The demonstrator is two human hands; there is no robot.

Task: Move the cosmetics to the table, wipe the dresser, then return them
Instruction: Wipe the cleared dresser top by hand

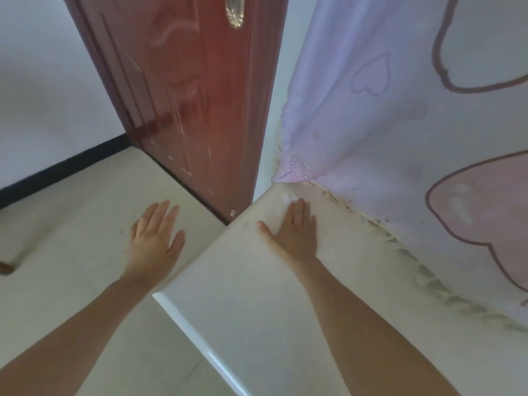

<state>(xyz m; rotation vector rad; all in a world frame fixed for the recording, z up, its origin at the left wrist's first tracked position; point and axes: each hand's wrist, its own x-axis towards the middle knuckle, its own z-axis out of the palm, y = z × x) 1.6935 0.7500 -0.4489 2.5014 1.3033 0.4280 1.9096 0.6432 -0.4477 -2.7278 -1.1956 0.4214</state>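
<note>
As left hand [155, 238] hovers, right hand [294, 232] perhaps resting

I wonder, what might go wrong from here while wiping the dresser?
The right hand lies flat on the dresser with no cloth in view, so the grime along its back edge may stay.
The curtain hangs onto that edge and could snag.
The door stands near the corner; knuckles might hit it.

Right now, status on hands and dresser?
Left hand open, off the edge, over floor. Right hand open, flat on dresser top near corner. No cosmetics in view. Pink curtain drapes along back edge.
</note>
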